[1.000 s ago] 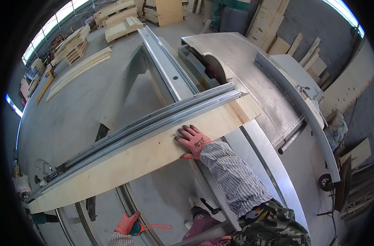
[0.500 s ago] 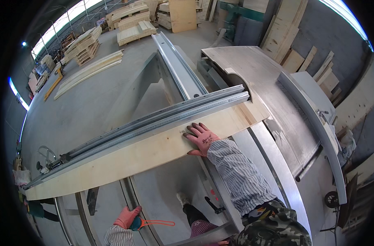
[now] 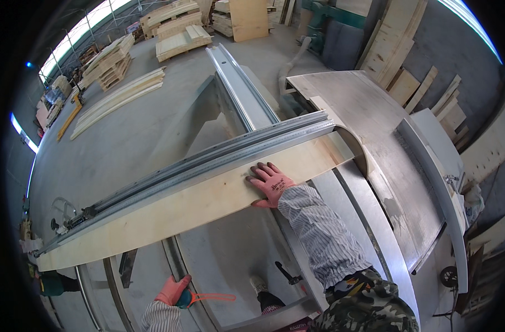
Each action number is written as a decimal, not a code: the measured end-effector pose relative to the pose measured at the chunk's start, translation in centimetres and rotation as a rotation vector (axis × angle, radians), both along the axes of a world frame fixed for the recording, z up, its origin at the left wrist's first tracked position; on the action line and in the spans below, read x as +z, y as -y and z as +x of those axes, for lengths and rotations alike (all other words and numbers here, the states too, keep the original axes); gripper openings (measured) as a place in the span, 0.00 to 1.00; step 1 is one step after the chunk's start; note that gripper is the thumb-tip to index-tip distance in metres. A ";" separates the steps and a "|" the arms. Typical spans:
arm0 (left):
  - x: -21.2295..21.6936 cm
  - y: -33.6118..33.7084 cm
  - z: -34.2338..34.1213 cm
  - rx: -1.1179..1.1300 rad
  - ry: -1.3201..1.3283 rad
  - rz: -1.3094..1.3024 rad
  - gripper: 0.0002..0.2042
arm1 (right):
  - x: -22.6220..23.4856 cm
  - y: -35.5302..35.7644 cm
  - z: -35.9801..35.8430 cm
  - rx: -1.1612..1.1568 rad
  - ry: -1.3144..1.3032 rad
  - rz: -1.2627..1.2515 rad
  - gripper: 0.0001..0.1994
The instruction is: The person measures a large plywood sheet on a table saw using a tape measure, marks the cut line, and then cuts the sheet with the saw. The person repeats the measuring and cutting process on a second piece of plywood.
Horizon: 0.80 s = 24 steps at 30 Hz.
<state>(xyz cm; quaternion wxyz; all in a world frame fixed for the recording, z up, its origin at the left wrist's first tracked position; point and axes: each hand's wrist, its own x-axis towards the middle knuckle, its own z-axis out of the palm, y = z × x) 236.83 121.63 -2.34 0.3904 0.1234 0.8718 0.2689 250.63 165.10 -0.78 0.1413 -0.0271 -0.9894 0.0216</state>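
Note:
A long pale wooden board [image 3: 169, 213] lies across the sliding table of a panel saw, its far edge against a grey metal fence [image 3: 208, 160]. My right hand [image 3: 270, 184], in a pink glove, presses flat on the board with its fingers spread, near the board's right end. My left hand [image 3: 173, 291], also gloved, is low at the frame's lower edge, closed around a dark round handle with an orange cord [image 3: 211, 297]. The board's right end reaches the steel saw table [image 3: 374, 144].
A long metal rail [image 3: 238, 91] runs away from me across the concrete floor. Stacks of timber and pallets [image 3: 178, 39] stand at the far side. Plywood sheets [image 3: 407, 83] lean on the wall at right. My shoe [image 3: 259, 285] shows below the sliding table.
The board and fence have slid forward along the rail with my right hand on it, its right end nearer the saw table. My left hand stays low on its handle.

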 end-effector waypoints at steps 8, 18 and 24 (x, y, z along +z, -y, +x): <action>0.1 -0.3 1.7 -0.073 -0.073 -0.141 0.43 | -0.8 2.8 -1.2 -0.192 0.173 0.248 0.31; -1.3 0.9 2.5 -0.074 -0.025 -0.118 0.29 | 5.6 3.9 1.8 -0.072 0.068 -0.043 0.13; -4.8 4.6 5.8 0.077 -0.006 0.147 0.31 | 16.9 16.4 17.3 0.046 0.146 0.298 0.26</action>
